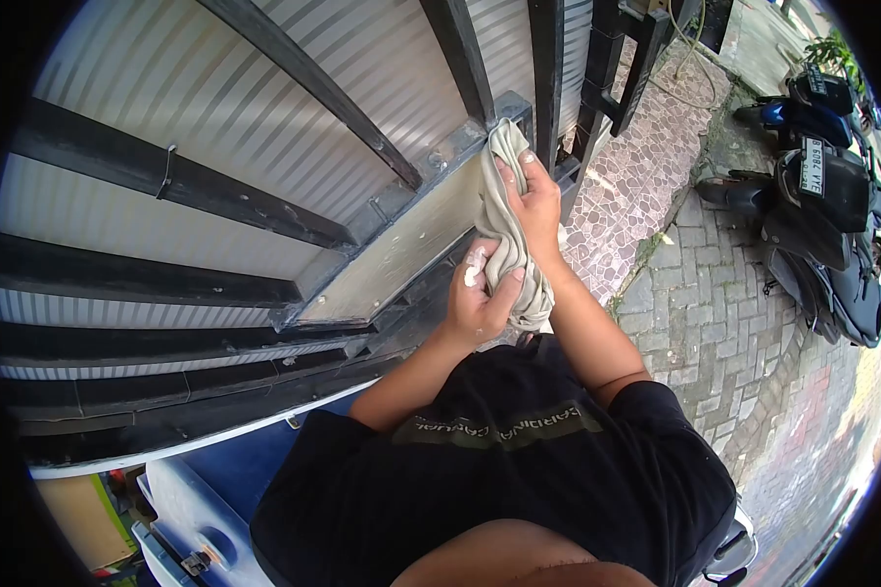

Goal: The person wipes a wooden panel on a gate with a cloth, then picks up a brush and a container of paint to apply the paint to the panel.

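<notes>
A crumpled beige cloth (502, 225) is bunched between my two hands in front of the dark metal gate (294, 240). My left hand (478, 298) grips its lower part, thumb over the folds, with white smears on the fingers. Further up, my right hand (533, 201) is closed around the cloth's upper part, its fingertips also marked white. The cloth's top end overlaps the gate's corner in this view. Just left of the cloth runs a pale, scuffed panel (401, 249) set in the gate's frame.
Parked motorbikes (817, 191) stand at the right on grey paving blocks (710, 313). Pinkish mosaic tiling (636, 176) lies beyond the gate's end. A blue cooler-like box (201, 509) with a latch is close at the lower left. A thin hose (693, 88) loops near the top right.
</notes>
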`<state>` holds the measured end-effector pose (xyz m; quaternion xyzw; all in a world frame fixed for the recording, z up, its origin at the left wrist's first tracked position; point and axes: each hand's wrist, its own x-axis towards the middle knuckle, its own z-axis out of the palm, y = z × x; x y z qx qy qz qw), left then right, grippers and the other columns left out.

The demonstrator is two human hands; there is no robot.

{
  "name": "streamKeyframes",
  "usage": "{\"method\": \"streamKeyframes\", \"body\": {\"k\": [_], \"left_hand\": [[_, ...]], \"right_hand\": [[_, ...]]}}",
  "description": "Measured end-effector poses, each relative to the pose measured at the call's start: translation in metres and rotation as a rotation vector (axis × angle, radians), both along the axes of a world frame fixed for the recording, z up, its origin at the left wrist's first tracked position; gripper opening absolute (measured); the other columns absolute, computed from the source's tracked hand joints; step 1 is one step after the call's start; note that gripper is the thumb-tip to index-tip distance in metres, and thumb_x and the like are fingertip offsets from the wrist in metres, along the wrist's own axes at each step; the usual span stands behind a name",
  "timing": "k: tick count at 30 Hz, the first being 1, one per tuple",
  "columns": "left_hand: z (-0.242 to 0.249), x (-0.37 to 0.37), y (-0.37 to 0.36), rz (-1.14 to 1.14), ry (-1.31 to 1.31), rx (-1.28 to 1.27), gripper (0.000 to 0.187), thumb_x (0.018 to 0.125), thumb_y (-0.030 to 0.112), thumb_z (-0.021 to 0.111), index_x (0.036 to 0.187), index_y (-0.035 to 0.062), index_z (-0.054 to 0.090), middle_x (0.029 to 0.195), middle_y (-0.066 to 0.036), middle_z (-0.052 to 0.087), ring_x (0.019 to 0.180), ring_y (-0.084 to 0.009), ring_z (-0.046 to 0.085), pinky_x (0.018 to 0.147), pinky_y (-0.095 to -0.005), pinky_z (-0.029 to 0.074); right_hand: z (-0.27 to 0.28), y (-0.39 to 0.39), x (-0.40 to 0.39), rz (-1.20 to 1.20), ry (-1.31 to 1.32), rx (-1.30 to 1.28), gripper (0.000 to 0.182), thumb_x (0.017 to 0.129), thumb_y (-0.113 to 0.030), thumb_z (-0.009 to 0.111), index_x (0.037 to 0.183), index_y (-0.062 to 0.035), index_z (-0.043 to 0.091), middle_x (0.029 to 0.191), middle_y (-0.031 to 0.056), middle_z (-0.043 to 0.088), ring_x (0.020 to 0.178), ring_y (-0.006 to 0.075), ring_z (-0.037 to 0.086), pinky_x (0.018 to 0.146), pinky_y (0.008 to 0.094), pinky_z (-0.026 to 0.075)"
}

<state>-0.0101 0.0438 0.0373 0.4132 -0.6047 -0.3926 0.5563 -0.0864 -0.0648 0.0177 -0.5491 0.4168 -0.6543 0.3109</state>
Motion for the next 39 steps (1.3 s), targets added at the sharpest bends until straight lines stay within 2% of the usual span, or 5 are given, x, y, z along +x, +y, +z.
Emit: {"method": "streamKeyframes", "body": {"k": [3, 9, 20, 35, 39], "left_hand": [[0.003, -0.002, 0.003, 0.015, 0.057, 0.091, 0.015, 0.089, 0.002, 0.053, 0.103, -0.0027, 0.049, 0.092, -0.006, 0.057, 0.083, -0.0086, 0.050, 0.077, -0.0235, 0.042], [-0.001, 0.011, 0.006, 0.063, 0.033, -0.032, 0.015, 0.088, 0.003, 0.057, 0.100, -0.0029, 0.050, 0.087, -0.006, 0.057, 0.080, -0.0084, 0.051, 0.074, -0.0236, 0.043], [0.004, 0.018, 0.024, 0.052, 0.004, -0.041, 0.017, 0.087, 0.003, 0.057, 0.102, -0.0035, 0.051, 0.087, -0.007, 0.059, 0.079, -0.0096, 0.052, 0.072, -0.0244, 0.044], [0.003, 0.067, 0.040, 0.172, 0.385, 0.115, 0.042, 0.089, 0.015, 0.056, 0.123, -0.0068, 0.043, 0.114, -0.015, 0.057, 0.106, -0.0195, 0.054, 0.096, -0.0315, 0.039], [-0.012, 0.051, 0.025, -0.008, 0.034, 0.208, 0.073, 0.083, 0.028, 0.069, 0.135, -0.0087, 0.034, 0.123, -0.018, 0.054, 0.114, -0.0234, 0.051, 0.101, -0.0344, 0.036]], "right_hand": [[0.016, -0.017, -0.014, 0.036, -0.220, 0.325, 0.017, 0.091, -0.011, 0.057, 0.097, 0.0046, 0.060, 0.088, 0.0178, 0.065, 0.073, 0.0268, 0.062, 0.069, 0.0340, 0.047], [0.004, 0.010, 0.017, -0.028, 0.005, -0.028, 0.015, 0.085, -0.004, 0.061, 0.098, 0.0032, 0.060, 0.089, 0.0202, 0.062, 0.085, 0.0402, 0.061, 0.074, 0.0348, 0.047], [0.022, 0.036, 0.019, 0.306, -0.093, 0.163, 0.025, 0.090, -0.008, 0.061, 0.113, 0.0014, 0.062, 0.086, 0.0019, 0.067, 0.077, 0.0060, 0.058, 0.071, 0.0216, 0.047], [0.030, 0.061, -0.045, 0.531, -0.603, 0.099, 0.026, 0.091, -0.012, 0.058, 0.114, -0.0002, 0.053, 0.098, 0.0089, 0.061, 0.091, 0.0143, 0.059, 0.089, 0.0279, 0.045], [0.036, 0.063, -0.025, 0.511, -0.805, 0.141, 0.019, 0.093, -0.012, 0.056, 0.107, -0.0038, 0.044, 0.091, 0.0114, 0.061, 0.066, 0.0170, 0.062, 0.061, 0.0289, 0.053]]}}
